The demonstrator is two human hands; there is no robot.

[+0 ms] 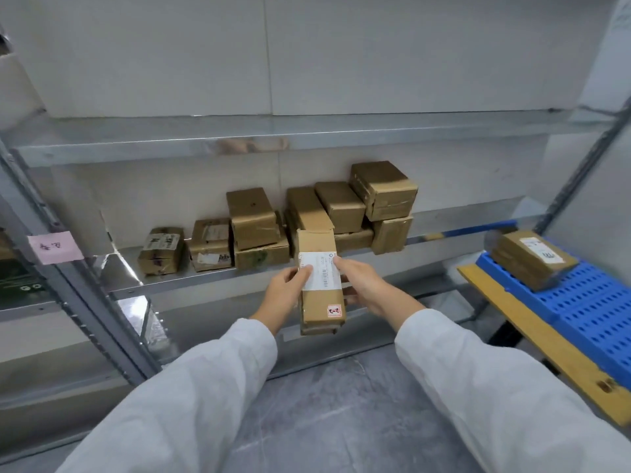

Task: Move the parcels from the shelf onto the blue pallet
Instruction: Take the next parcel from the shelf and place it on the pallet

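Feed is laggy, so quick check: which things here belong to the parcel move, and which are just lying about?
Job: held parcel, left hand, right hand, shelf parcels, shelf, blue pallet, parcel on pallet.
Lying about: pink note, yellow board.

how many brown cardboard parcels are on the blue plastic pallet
1: brown cardboard parcel at the far end of the blue plastic pallet; it might be two stacked.

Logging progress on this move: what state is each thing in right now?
held parcel, gripped by both hands
left hand, holds its left side
right hand, holds its right side
shelf parcels, stacked, untouched
pallet parcel, lying on the blue pallet
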